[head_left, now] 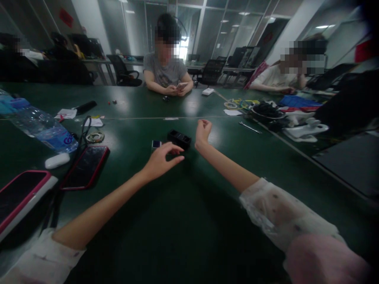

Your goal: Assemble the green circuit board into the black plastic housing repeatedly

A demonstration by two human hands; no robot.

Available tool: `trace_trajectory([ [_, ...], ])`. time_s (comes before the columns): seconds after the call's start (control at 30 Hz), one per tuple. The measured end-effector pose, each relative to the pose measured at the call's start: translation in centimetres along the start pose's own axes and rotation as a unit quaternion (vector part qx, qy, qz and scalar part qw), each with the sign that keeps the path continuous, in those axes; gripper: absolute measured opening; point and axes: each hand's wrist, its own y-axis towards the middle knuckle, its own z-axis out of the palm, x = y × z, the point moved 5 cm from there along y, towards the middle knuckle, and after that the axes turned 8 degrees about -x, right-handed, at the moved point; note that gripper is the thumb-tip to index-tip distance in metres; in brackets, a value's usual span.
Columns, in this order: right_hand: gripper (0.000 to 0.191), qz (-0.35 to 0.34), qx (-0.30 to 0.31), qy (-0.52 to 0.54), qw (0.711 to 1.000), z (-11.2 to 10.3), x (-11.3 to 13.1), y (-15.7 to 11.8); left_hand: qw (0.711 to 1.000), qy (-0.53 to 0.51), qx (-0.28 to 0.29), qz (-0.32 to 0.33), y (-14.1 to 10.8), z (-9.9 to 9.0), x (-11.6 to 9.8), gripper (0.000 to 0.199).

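On the dark green table lies a small black case [179,139] with open compartments. My left hand [166,157] is just in front of it, thumb and fingers apart with nothing between them. Right behind that hand stands a small light-coloured block with a dark square face [156,144], partly covered by my fingers; whether they touch it I cannot tell. To the right of the case, my right hand [203,132] is raised with its wrist bent and its fingers curled together. Anything inside those fingers is hidden.
At left are a water bottle [44,124], a white earbud case [57,161], a red-edged phone [86,167] and another phone [22,193]. Right holds a wrench [250,127], cables [266,111] and a white tool [306,129]. A person [167,67] sits opposite with a phone.
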Motion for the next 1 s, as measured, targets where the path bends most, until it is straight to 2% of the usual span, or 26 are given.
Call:
trace_trajectory([
  [0.07, 0.025, 0.068, -0.044, 0.022, 0.996, 0.6, 0.6, 0.9, 0.994, -0.035, 0.101, 0.024, 0.1, 3.1, -2.3, 0.032],
  [0.13, 0.024, 0.1, -0.068, 0.035, 0.992, 1.3, 1.5, 1.4, 0.975, -0.065, 0.209, 0.026, -0.2, 6.2, -4.0, 0.048],
  [0.17, 0.024, 0.107, -0.088, 0.028, 0.99, 1.5, 2.0, 1.5, 0.966, -0.072, 0.245, 0.028, -0.4, 7.5, -4.6, 0.055],
  [0.23, 0.024, 0.1, -0.116, -0.003, 0.988, 1.7, 3.1, 1.6, 0.952, -0.095, 0.291, 0.028, -0.6, 9.4, -5.7, 0.06],
  [0.3, 0.025, 0.068, -0.125, -0.012, 0.99, 1.8, 4.2, 1.6, 0.935, -0.122, 0.332, 0.019, -0.9, 10.8, -6.6, 0.056],
  [0.4, 0.025, 0.016, -0.136, 0.004, 0.991, 1.6, 5.8, 1.4, 0.918, -0.144, 0.367, 0.032, -1.0, 11.6, -7.5, 0.038],
  [0.47, 0.024, -0.003, -0.142, 0.02, 0.99, 1.3, 6.6, 1.2, 0.923, -0.109, 0.366, 0.048, -0.6, 11.4, -7.5, 0.033],
  [0.5, 0.024, -0.01, -0.144, 0.027, 0.989, 1.2, 6.8, 1.0, 0.934, -0.057, 0.348, 0.055, -0.1, 11.1, -7.0, 0.033],
  [0.57, 0.024, -0.019, -0.144, 0.041, 0.989, 0.8, 7.2, 0.9, 0.957, 0.093, 0.264, 0.077, 1.3, 9.8, -5.7, 0.03],
  [0.63, 0.022, -0.022, -0.139, 0.058, 0.988, 0.3, 7.3, 1.0, 0.95, 0.228, 0.181, 0.114, 2.8, 8.0, -4.5, 0.025],
  [0.73, 0.021, -0.035, -0.119, 0.087, 0.988, -1.2, 8.2, 0.8, 0.946, 0.285, 0.078, 0.136, 4.9, 4.7, -2.4, 0.02],
  [0.8, 0.021, -0.072, -0.087, 0.109, 0.988, -2.6, 9.7, -0.4, 0.968, 0.233, 0.009, 0.091, 6.6, 2.1, -0.5, 0.016],
  [0.87, 0.021, -0.111, -0.002, 0.129, 0.985, -3.8, 11.9, -3.1, 0.988, 0.132, -0.081, 0.018, 8.4, -0.7, 1.7, 0.023],
  [0.93, 0.016, -0.121, 0.157, 0.132, 0.971, -4.0, 14.0, -7.4, 0.986, -0.02, -0.156, -0.05, 10.1, -2.9, 3.9, 0.026],
  [1.0, 0.016, -0.11, 0.343, 0.109, 0.926, -3.5, 15.3, -12.9, 0.952, -0.17, -0.21, -0.142, 11.3, -4.2, 6.1, 0.026],
])
